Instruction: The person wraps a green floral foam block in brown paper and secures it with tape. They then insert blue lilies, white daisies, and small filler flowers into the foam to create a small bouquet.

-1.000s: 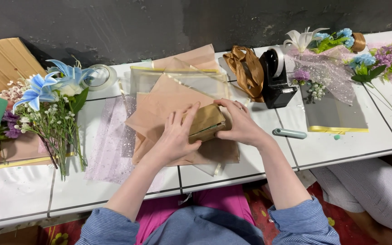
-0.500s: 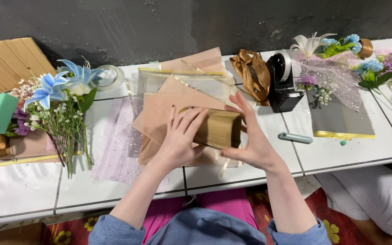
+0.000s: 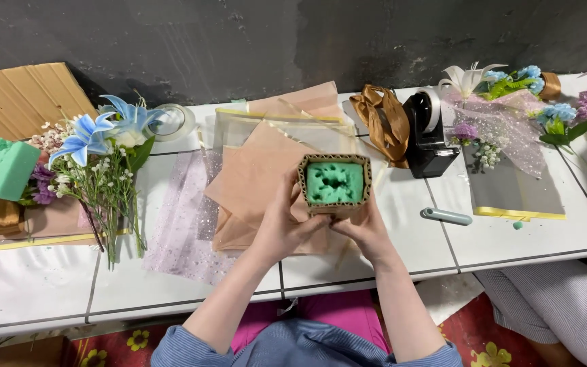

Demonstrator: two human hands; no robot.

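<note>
The white table (image 3: 524, 238) carries sheets of tan paper (image 3: 253, 177) near its middle. Above them, toward the near edge, the left hand (image 3: 283, 228) and right hand (image 3: 365, 228) grasp a small cardboard box (image 3: 334, 183) from below, fingers curled round its walls (open end facing up). Green foam (image 3: 335, 182) fills it, pitted with holes.

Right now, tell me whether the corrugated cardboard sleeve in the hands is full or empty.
Full: the corrugated cardboard sleeve has green floral foam filling its open end, pitted with holes.
</note>
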